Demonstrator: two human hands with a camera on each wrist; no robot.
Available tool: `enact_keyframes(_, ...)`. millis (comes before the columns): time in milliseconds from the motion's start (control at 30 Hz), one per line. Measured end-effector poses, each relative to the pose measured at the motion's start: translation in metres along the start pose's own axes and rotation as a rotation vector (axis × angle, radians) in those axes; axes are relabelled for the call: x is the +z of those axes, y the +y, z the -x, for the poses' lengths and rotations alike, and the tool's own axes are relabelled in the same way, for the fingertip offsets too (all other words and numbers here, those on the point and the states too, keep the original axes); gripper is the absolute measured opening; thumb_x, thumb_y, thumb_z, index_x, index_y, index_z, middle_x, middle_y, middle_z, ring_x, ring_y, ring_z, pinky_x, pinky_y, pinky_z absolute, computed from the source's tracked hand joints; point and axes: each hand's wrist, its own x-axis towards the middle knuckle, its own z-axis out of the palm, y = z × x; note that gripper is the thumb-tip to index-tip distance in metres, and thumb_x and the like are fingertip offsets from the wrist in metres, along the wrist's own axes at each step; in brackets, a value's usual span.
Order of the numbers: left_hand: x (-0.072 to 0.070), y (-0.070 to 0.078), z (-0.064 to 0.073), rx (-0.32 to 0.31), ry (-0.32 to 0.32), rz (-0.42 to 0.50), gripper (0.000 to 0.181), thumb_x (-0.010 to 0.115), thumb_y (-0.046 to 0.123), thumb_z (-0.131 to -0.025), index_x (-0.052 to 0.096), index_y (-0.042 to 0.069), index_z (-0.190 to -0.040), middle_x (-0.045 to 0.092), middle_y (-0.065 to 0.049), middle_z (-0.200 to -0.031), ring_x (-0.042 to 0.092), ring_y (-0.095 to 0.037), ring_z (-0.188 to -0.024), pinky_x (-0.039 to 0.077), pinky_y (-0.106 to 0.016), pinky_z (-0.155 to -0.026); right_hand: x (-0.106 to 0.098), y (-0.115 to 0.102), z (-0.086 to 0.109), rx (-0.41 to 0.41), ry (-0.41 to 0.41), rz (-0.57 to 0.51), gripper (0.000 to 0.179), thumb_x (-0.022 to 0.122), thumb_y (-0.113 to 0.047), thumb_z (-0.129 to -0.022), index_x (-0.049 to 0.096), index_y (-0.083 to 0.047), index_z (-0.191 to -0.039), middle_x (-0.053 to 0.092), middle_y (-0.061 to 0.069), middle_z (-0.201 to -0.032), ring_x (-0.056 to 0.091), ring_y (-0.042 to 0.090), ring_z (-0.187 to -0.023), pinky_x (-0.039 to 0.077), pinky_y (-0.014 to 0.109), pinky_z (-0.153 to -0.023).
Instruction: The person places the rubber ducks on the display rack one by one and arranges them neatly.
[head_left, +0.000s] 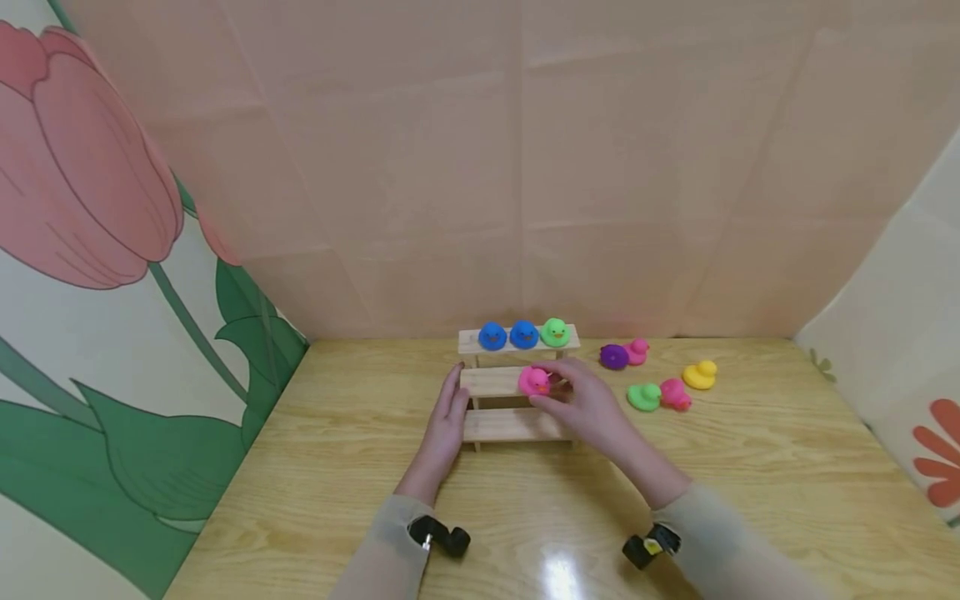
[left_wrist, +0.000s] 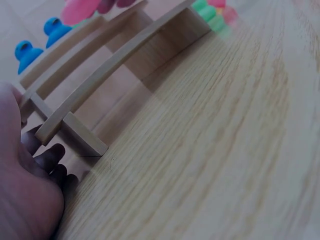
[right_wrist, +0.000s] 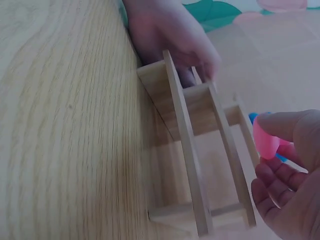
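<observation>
A small wooden three-step rack (head_left: pixel 517 424) stands on the table. Two blue rubber ducks (head_left: pixel 492 336) and a green rubber duck (head_left: pixel 556 332) sit in a row on its top step. My right hand (head_left: pixel 585 406) pinches a pink rubber duck (head_left: pixel 534 381) between thumb and fingers at the right part of the middle step. Whether this duck touches the board, I cannot tell. Along the rack's left end, my left hand (head_left: pixel 447 422) rests with its fingers extended against the side; the left wrist view shows some fingertips (left_wrist: pixel 56 151) beside the front leg.
Right of the rack lie more rubber ducks: a purple one (head_left: pixel 614 357) beside a pink one (head_left: pixel 637 352), a green one (head_left: pixel 644 397) against another pink one (head_left: pixel 676 394), and a yellow one (head_left: pixel 700 375). A pinkish backdrop (head_left: pixel 517 167) rises behind the wood-grain table (head_left: pixel 360 467).
</observation>
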Motion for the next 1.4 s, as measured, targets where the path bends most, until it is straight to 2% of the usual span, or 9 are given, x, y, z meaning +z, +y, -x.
enact_keyframes(100, 0.0, 0.0, -0.001, 0.009, 0.001, 0.006, 0.06, 0.038, 0.058, -0.118, 0.025, 0.043, -0.175, 0.024, 0.002, -0.182, 0.018, -0.028, -0.168, 0.017, -0.058, -0.135, 0.007, -0.003, -0.005, 0.014, 0.002, 0.03, 0.05, 0.09, -0.015, -0.096, 0.073, -0.008, -0.142, 0.071, 0.009, -0.123, 0.07, 0.028, -0.111, 0.063, 0.049, -0.098)
enact_keyframes(333, -0.001, 0.0, -0.002, 0.022, -0.006, 0.008, 0.061, 0.038, 0.058, -0.118, 0.026, 0.041, -0.176, 0.023, 0.0, -0.182, 0.017, -0.03, -0.168, 0.016, -0.06, -0.135, 0.021, -0.011, -0.017, 0.016, -0.016, 0.069, 0.051, 0.09, -0.023, -0.097, 0.073, -0.013, -0.144, 0.07, 0.01, -0.138, 0.065, 0.032, -0.126, 0.057, 0.053, -0.107)
enact_keyframes(433, -0.001, 0.001, -0.001, 0.004, -0.009, 0.004, 0.06, 0.037, 0.059, -0.118, 0.025, 0.045, -0.175, 0.023, 0.003, -0.182, 0.017, -0.028, -0.168, 0.016, -0.06, -0.135, 0.028, -0.014, -0.021, 0.009, -0.029, 0.059, 0.05, 0.089, -0.023, -0.098, 0.073, -0.012, -0.144, 0.071, 0.01, -0.139, 0.066, 0.031, -0.124, 0.059, 0.051, -0.105)
enact_keyframes(700, -0.001, 0.003, 0.001, -0.019, -0.012, -0.014, 0.058, 0.037, 0.06, -0.117, 0.025, 0.049, -0.173, 0.023, 0.004, -0.182, 0.018, -0.029, -0.168, 0.017, -0.062, -0.134, 0.043, -0.014, -0.029, -0.011, -0.025, 0.026, 0.045, 0.089, -0.021, -0.098, 0.075, -0.014, -0.14, 0.072, 0.006, -0.135, 0.067, 0.025, -0.118, 0.062, 0.046, -0.1)
enact_keyframes(867, -0.001, 0.004, 0.002, -0.016, -0.011, -0.017, 0.059, 0.037, 0.061, -0.117, 0.026, 0.048, -0.174, 0.022, 0.004, -0.182, 0.018, -0.03, -0.168, 0.017, -0.062, -0.134, 0.049, -0.014, -0.031, -0.006, -0.021, 0.027, 0.044, 0.09, -0.022, -0.097, 0.076, -0.014, -0.138, 0.072, 0.004, -0.133, 0.066, 0.023, -0.116, 0.062, 0.043, -0.097)
enact_keyframes(1067, -0.001, 0.002, 0.001, 0.019, -0.002, -0.01, 0.059, 0.037, 0.057, -0.118, 0.028, 0.042, -0.175, 0.025, -0.001, -0.182, 0.019, -0.032, -0.167, 0.017, -0.063, -0.134, 0.056, -0.014, -0.033, -0.011, 0.0, 0.072, 0.045, 0.091, -0.023, -0.096, 0.076, -0.013, -0.137, 0.074, 0.005, -0.129, 0.066, 0.022, -0.111, 0.06, 0.04, -0.093)
enact_keyframes(1233, -0.001, 0.002, 0.001, 0.019, 0.006, -0.01, 0.057, 0.038, 0.055, -0.119, 0.029, 0.043, -0.174, 0.026, -0.001, -0.181, 0.022, -0.033, -0.166, 0.019, -0.063, -0.133, 0.061, -0.013, -0.032, -0.013, 0.02, 0.138, 0.047, 0.092, -0.029, -0.095, 0.076, -0.016, -0.137, 0.074, 0.004, -0.132, 0.066, 0.024, -0.117, 0.057, 0.046, -0.099)
enact_keyframes(1400, -0.001, 0.003, 0.001, 0.017, 0.008, -0.007, 0.055, 0.039, 0.048, -0.12, 0.03, 0.041, -0.175, 0.027, -0.002, -0.181, 0.024, -0.034, -0.166, 0.02, -0.063, -0.133, 0.063, -0.015, -0.031, -0.035, 0.045, 0.163, 0.048, 0.094, -0.027, -0.093, 0.076, -0.014, -0.135, 0.074, 0.007, -0.133, 0.067, 0.029, -0.123, 0.054, 0.054, -0.106)
